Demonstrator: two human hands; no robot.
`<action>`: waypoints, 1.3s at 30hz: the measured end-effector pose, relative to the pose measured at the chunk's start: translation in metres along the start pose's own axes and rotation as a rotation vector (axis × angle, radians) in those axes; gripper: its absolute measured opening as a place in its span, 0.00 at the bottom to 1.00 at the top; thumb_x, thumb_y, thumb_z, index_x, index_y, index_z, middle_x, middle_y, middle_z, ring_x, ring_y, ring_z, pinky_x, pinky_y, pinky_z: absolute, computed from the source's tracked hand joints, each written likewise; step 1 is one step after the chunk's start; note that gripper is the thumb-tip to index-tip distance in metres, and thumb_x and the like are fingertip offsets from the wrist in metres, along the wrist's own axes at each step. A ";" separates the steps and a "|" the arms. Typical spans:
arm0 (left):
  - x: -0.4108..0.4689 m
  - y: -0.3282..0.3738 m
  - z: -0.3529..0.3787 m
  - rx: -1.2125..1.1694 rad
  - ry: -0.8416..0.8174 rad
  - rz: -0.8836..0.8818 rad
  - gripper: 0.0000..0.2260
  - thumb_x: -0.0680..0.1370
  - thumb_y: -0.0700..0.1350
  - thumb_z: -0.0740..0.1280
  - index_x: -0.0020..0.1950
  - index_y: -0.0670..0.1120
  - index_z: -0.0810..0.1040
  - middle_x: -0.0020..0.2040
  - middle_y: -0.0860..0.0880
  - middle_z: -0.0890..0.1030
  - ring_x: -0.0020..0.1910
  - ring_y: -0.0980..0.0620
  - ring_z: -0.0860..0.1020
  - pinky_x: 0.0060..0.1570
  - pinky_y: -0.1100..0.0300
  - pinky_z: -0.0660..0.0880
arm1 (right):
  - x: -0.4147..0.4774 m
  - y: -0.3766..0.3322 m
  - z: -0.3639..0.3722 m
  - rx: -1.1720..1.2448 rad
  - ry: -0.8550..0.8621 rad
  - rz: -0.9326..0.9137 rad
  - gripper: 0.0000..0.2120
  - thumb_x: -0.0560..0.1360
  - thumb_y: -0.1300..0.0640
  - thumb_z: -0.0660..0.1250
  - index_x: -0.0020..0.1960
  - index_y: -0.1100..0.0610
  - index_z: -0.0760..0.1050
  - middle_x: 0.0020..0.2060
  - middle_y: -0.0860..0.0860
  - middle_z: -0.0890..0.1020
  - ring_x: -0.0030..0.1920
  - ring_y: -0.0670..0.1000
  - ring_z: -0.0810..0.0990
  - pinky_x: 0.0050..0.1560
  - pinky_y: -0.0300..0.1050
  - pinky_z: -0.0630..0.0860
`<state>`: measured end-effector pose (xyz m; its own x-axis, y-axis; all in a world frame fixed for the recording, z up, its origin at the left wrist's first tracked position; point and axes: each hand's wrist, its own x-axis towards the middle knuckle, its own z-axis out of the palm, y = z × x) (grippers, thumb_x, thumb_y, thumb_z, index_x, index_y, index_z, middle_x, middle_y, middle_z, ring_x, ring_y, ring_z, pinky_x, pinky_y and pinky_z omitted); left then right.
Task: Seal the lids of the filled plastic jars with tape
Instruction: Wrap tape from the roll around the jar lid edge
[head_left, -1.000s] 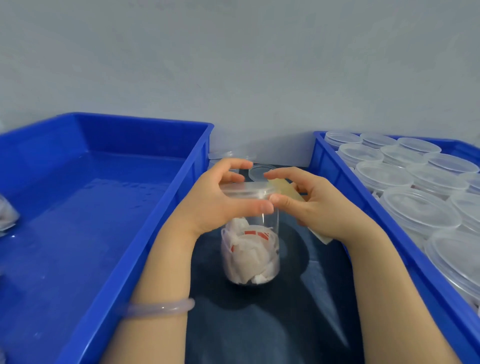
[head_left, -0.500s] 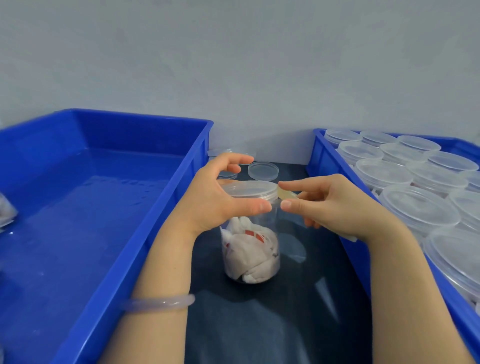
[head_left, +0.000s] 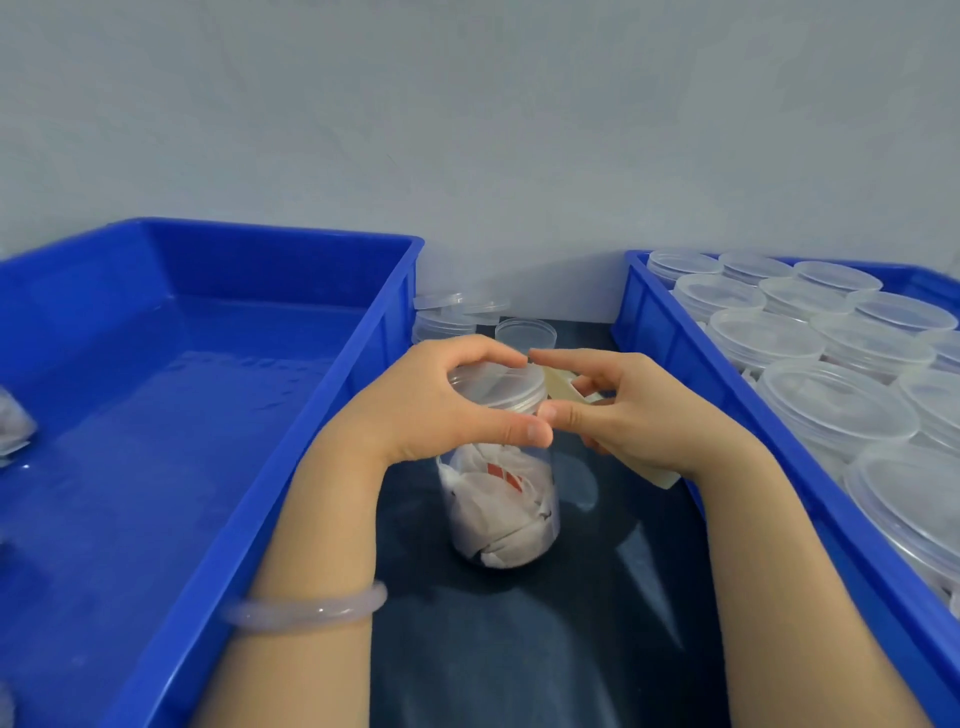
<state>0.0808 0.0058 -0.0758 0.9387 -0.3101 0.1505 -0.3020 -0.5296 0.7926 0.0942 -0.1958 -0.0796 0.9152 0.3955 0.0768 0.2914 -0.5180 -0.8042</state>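
A large blue tray (head_left: 208, 415) is set to the left of the left hand (head_left: 431, 405); at its far left edge a crumpled clear packet (head_left: 13, 431), possibly a bag, is seen. A second blue tray (head_left: 647, 306) is placed just right of the right hand (head_left: 634, 410). Loose clear lids (head_left: 452, 312) are stacked beyond both hands on a dark mat (head_left: 519, 649), backed by a grey wall (head_left: 467, 130).
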 end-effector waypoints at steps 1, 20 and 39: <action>-0.001 0.001 -0.001 0.023 0.006 0.012 0.29 0.55 0.65 0.76 0.55 0.65 0.78 0.52 0.68 0.77 0.53 0.71 0.73 0.45 0.74 0.71 | 0.000 0.001 0.000 0.016 -0.005 0.003 0.37 0.55 0.33 0.70 0.64 0.36 0.72 0.47 0.46 0.77 0.35 0.35 0.76 0.37 0.31 0.73; 0.000 0.025 0.014 0.354 -0.033 -0.031 0.32 0.62 0.56 0.78 0.63 0.60 0.70 0.61 0.62 0.70 0.63 0.58 0.66 0.62 0.54 0.68 | 0.001 0.008 -0.002 -0.056 0.025 0.004 0.42 0.52 0.37 0.76 0.66 0.38 0.72 0.50 0.36 0.78 0.52 0.36 0.76 0.56 0.39 0.73; 0.039 0.036 0.029 0.553 0.005 -0.188 0.13 0.66 0.46 0.72 0.43 0.54 0.70 0.45 0.56 0.74 0.47 0.52 0.71 0.50 0.51 0.64 | -0.017 0.005 0.046 -0.292 0.242 0.155 0.27 0.71 0.59 0.64 0.68 0.48 0.64 0.50 0.49 0.77 0.49 0.53 0.75 0.47 0.50 0.76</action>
<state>0.1019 -0.0480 -0.0583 0.9850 -0.1674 0.0410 -0.1703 -0.9092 0.3801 0.0672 -0.1707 -0.1121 0.9835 0.1238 0.1323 0.1795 -0.7648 -0.6187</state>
